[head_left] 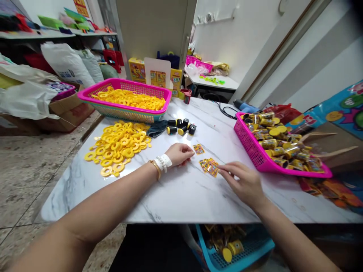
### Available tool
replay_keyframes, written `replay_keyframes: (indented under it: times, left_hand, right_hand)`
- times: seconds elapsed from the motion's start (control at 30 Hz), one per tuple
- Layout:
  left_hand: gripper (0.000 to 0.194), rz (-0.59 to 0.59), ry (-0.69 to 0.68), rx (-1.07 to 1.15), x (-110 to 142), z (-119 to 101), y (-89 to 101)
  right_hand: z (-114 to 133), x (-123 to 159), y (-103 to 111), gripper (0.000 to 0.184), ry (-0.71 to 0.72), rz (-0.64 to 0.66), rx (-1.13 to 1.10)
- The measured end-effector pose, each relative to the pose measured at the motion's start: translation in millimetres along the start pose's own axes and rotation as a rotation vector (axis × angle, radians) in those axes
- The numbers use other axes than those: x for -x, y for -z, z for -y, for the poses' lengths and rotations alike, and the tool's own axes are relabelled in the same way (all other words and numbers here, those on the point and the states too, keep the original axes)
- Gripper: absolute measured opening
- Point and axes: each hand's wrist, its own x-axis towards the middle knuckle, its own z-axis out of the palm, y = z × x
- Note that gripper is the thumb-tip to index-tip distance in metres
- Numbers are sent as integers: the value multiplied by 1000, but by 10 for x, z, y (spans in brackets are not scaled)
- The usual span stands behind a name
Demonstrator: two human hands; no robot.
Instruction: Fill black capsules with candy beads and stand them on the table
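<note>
Printed cards (209, 166), small, multicoloured: one overlapping pile, flat on the tabletop (176, 202), roughly midway between near and far edges. Right hand (245, 181): thumb and index finger brought together at the pile's right side, seemingly pinching a card's edge; number held, cannot tell. Left hand (178, 154): fingers curled, tips drawn together, nothing seen in them; just beside one loose card (199, 149), which lies apart from the pile, toward the far edge.

Beyond the left hand, toward the far edge: black canisters (192, 129), several; dark cloth (157, 128) beside them. Toward the left edge: yellow rings (119, 145), loose heap. Far left corner: left pink basket (121, 106), further rings. Right-hand part: right pink basket (246, 143), yellow-ended cylinders (268, 144).

Risks, as judged: two cards lifted as one, through overlap; pile spreading, through a sideways drag; loose card displaced, through a brush of left fingertips; rings scattered, through a leftward forearm swing.
</note>
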Motion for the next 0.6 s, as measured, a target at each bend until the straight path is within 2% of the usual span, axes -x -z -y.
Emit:
replay_keyframes:
  times: [0.1,0.23,0.3,0.4,0.53,0.6]
  left_hand:
    - [14,5,-15,-43,-11,42,-3]
    - [16,-58,-12,-61,-32,74,7]
    - [15,-133,0,-50,-42,76,18]
    - [14,-256,24,17,-54,60,47]
    - [14,-322,37,86,-57,5,92]
    - [14,-326,37,104,-54,-28,112]
  right_hand:
    - [-373,-529,-312,17,-74,39,-110]
    - [-698,-976,-697,27,-12,199,-145]
    - [-771,-1054,-838,21,19,259,-145]
    - [-819,-1033,-946,13,25,249,-162]
    - [-842,-971,-917,16,-21,228,-180]
    - [-848,-984,-875,29,-61,259,-170]
